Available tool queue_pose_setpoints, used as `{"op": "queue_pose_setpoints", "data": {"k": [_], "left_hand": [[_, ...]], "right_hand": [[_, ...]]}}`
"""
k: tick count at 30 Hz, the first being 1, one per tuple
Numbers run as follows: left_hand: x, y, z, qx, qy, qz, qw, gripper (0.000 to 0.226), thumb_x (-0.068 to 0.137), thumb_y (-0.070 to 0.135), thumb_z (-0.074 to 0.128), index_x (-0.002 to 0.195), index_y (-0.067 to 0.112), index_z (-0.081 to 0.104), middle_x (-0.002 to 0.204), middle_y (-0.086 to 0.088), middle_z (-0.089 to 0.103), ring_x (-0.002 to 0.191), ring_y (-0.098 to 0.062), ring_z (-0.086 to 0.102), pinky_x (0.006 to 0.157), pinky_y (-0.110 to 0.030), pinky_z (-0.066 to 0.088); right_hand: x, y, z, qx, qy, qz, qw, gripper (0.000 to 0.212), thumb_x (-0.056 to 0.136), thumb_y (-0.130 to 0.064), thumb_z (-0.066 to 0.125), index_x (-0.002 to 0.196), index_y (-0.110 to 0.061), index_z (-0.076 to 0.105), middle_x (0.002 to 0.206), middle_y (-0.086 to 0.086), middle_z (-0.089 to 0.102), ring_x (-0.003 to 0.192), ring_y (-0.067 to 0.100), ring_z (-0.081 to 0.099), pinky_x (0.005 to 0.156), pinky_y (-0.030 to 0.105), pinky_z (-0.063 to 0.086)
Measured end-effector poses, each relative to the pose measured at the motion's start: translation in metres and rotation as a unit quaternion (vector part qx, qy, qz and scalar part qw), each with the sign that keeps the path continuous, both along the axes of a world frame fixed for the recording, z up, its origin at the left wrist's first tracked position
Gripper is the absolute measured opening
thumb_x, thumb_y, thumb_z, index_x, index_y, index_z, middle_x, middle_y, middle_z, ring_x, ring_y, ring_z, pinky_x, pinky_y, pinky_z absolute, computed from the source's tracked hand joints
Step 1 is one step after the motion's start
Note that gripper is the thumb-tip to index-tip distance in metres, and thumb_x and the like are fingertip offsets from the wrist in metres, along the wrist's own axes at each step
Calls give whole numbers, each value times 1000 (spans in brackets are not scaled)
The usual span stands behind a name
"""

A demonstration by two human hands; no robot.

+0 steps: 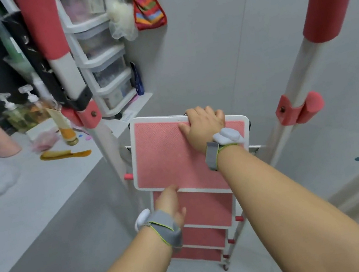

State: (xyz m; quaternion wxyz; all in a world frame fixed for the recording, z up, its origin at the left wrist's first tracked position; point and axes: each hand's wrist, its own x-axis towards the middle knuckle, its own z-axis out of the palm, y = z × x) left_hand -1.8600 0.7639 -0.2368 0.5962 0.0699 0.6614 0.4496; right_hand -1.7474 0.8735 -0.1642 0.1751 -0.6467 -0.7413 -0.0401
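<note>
Head view shows a white-framed stepladder (207, 212) with pink textured treads at centre, long axis upright, steps facing near, the right hand (204, 124) curled over the far edge of its top platform (165, 155), the left hand (169, 206) touching the near edge, grip unclear.

A folding step ladder (218, 237) stands upright at the centre of the frame, its white side rails (298, 79) sleeved in red foam higher up. Its top platform (165, 155), pink-red and textured with a white rim, sits above three matching lower steps (208, 207).
</note>
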Motion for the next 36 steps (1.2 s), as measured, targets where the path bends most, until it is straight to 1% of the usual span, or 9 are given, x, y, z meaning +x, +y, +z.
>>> {"op": "queue_pose_setpoints", "data": {"k": [2,6,11,14,19,22,29,33,36], "left_hand": [[-5,-3,14,150,285,38,946,17,75,11,60,87,18,50,94,-5,54,83,-27,50,78,-36,46],[-9,38,69,452,571,-56,683,29,69,4,54,98,5,56,102,-8,49,95,-20,45,86,-27,35],[14,115,99,385,660,-254,593,27,91,17,44,113,14,59,125,-5,58,118,-25,51,99,-39,33],[18,126,87,339,713,-337,513,26,99,24,26,85,24,49,98,-3,68,99,-25,60,87,-36,32],[19,127,72,368,740,-286,485,51,94,46,16,73,21,54,81,2,68,84,-23,61,78,-36,32],[23,139,69,355,761,-286,461,49,91,50,19,73,20,54,79,-2,66,79,-27,59,75,-37,32],[31,157,69,347,767,-299,450,42,98,45,30,81,16,56,85,-8,65,84,-32,57,77,-39,33],[31,161,66,351,765,-300,448,43,98,45,30,81,15,56,86,-9,65,85,-32,56,79,-40,34],[31,162,63,349,765,-304,448,44,98,45,29,82,14,55,87,-10,65,86,-33,56,80,-40,33]], "right_hand": [[-1,1,1,-1,-1,5,1000,38,94,-50,35,114,-24,54,117,-1,58,108,24,47,88,39,28],[-1,2,1,-4,3,5,1000,37,94,-49,33,112,-24,55,116,-1,59,108,24,47,88,40,29],[6,-1,1,11,-5,46,999,26,89,-25,39,111,-24,53,108,-2,58,100,23,50,82,35,30],[9,-1,1,24,-28,58,998,32,86,-22,42,115,-27,53,106,-6,58,99,21,51,81,32,31],[23,-13,-10,93,94,63,989,37,72,-9,51,107,-16,63,100,-1,64,100,25,57,92,32,35],[36,-37,-34,183,160,-52,969,43,69,-9,54,112,-4,58,117,10,58,114,29,51,102,39,39],[25,-69,-74,127,336,-235,903,33,66,-12,61,97,-9,52,103,6,50,96,23,46,85,30,35],[13,-86,-92,16,498,-327,803,16,76,-9,60,85,-11,47,91,4,49,85,21,43,76,27,31],[9,-89,-103,-96,628,-421,647,22,76,-21,63,88,-7,51,78,5,54,67,25,49,65,30,37]]}}
